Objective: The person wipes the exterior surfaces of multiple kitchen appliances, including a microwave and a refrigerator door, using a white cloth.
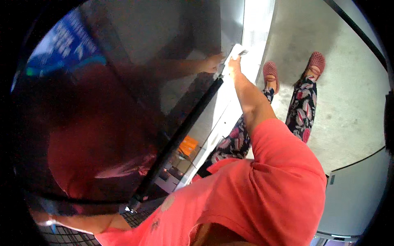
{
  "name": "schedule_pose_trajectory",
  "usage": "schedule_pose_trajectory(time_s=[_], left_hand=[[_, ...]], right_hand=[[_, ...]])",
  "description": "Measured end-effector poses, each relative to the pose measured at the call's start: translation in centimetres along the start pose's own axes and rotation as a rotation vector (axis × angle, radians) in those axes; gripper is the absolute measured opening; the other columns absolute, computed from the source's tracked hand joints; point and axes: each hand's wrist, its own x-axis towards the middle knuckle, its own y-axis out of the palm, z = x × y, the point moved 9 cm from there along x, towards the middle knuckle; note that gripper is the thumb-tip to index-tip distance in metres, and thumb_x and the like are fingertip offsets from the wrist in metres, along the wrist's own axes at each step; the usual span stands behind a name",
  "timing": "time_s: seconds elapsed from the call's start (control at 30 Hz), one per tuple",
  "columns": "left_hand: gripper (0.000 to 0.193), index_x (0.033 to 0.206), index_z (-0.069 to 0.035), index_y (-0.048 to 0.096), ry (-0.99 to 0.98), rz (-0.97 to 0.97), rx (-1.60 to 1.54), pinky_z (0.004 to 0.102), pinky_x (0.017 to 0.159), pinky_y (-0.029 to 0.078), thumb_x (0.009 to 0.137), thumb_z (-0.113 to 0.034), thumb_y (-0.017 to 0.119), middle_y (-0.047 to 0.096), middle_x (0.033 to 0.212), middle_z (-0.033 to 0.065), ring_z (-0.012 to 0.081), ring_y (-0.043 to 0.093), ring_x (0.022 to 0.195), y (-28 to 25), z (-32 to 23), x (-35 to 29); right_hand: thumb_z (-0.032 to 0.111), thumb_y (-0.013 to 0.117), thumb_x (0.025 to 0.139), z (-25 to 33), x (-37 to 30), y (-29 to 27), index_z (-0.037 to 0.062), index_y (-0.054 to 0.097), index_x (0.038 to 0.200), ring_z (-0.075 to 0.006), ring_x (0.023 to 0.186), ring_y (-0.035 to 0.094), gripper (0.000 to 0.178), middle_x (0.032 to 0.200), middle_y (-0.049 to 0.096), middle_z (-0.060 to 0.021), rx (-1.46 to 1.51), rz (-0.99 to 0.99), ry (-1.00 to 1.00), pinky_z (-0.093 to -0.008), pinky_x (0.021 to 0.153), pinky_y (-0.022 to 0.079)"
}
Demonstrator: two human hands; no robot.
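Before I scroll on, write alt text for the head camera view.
A person's right hand holds what looks like a white cloth at the edge of a large, dark, glossy panel that mirrors the arm. The left hand, blurred, is at the far lower left. Pink shoes and flowered trousers show over a grey floor.

The floor (344,98) is pale grey and faintly mottled, with a darker shaded patch toward the top. Two dusty-pink woven shoes (317,61) stand directly on it, apart, toes pointing up the view, the right one slightly farther forward. A black band (361,37) crosses the upper right; whether it touches the floor is unclear.
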Motion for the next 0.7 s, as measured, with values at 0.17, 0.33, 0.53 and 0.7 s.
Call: schedule_pose_trajectory(time_s=[0.17,0.33,0.53,0.7], left_hand=[[0.036,0.118,0.003,0.057,0.059,0.005,-0.056,0.032,0.097,0.042,0.088,-0.017,0.052,0.059,0.117,0.0157,0.0235,0.057,0.108,3.3,-2.5,1.6],[0.035,0.116,0.003,0.059,-0.007,-0.016,-0.064,0.0314,0.095,0.043,0.087,-0.016,0.056,0.061,0.114,0.016,0.0234,0.059,0.105,2.3,-0.5,0.2],[0.034,0.113,0.004,0.061,-0.081,-0.075,-0.192,0.0307,0.093,0.045,0.086,-0.016,0.06,0.063,0.111,0.0164,0.0234,0.061,0.102,1.3,2.7,-1.1],[0.033,0.111,0.004,0.062,-0.182,-0.079,-0.484,0.0301,0.091,0.047,0.085,-0.015,0.064,0.065,0.108,0.0167,0.0233,0.063,0.1,3.2,2.2,-2.5]], right_hand=[[0.011,0.041,0.091,-1.7,12.2,-3.3,0.0133,0.027,0.143,-0.024,0.069,0.058,0.054,0.097,0.057,-0.016,-0.066,-0.13,-0.085,-0.0369,0.057,0.047],[0.001,0.04,0.088,5.9,-3.4,-1.1,0.0061,0.042,0.128,-0.0312,0.093,0.06,0.041,0.108,0.058,-0.0199,-0.106,-0.023,-0.105,-0.0401,0.077,0.047],[0.001,0.049,0.085,10.1,-33.4,3.8,-0.0006,0.043,0.122,-0.0412,0.084,0.055,0.037,0.095,0.056,-0.0245,-0.276,0.177,-0.606,-0.0461,0.074,0.045],[0.011,0.053,0.091,11.8,-54.8,9.8,-0.0008,0.039,0.133,-0.0273,0.115,0.053,0.046,0.125,0.054,-0.0203,-0.325,1.226,-0.64,-0.036,0.093,0.042]])
